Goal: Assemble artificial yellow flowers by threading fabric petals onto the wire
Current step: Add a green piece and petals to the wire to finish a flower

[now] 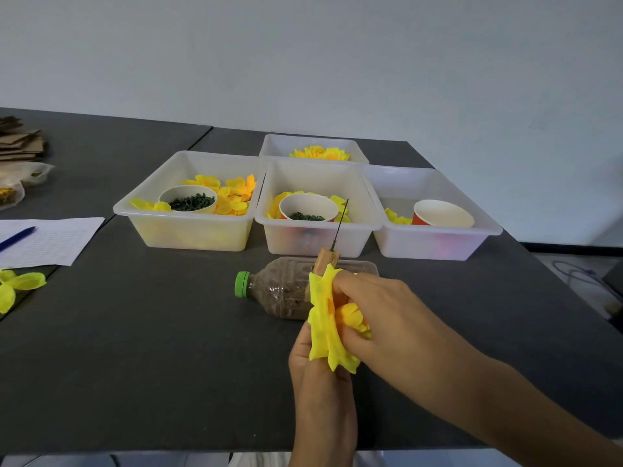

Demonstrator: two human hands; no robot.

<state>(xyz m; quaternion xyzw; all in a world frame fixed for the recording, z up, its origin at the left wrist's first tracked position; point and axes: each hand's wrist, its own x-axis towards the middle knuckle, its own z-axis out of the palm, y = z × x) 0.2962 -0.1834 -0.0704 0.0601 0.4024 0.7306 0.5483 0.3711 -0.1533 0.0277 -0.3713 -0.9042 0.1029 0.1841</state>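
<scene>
The yellow fabric petals (325, 326) hang as a crumpled, pointed sheet between both hands, bright lemon with soft creases, their jagged tips spreading below the fingers; a smaller bunch of petals (352, 318) sits tucked just inside the right hand's fingers (350, 342). The right hand (381, 318) curls around the fabric from the right side, its fingers closed on the petals; the left hand (317, 382) comes up from below, its fingers mostly hidden behind the fabric, seemingly pinching the lower edge of the petals. Above the fingers a short wooden handle (326, 261) pokes out of the petals, and a thin dark wire (340, 224) rises from it at a slight tilt.

Just beyond the fingers a plastic bottle (279, 291) with a green cap lies on its side on the dark tabletop (151, 332); further beyond stand four clear bins (188, 230) holding more yellow petals; three hold paper cups (188, 200), two of which contain small green pieces. Far to the left of the fingers lie a sheet of paper (50, 241) with a blue pen (17, 238) on it and a loose yellow flower piece (17, 284).
</scene>
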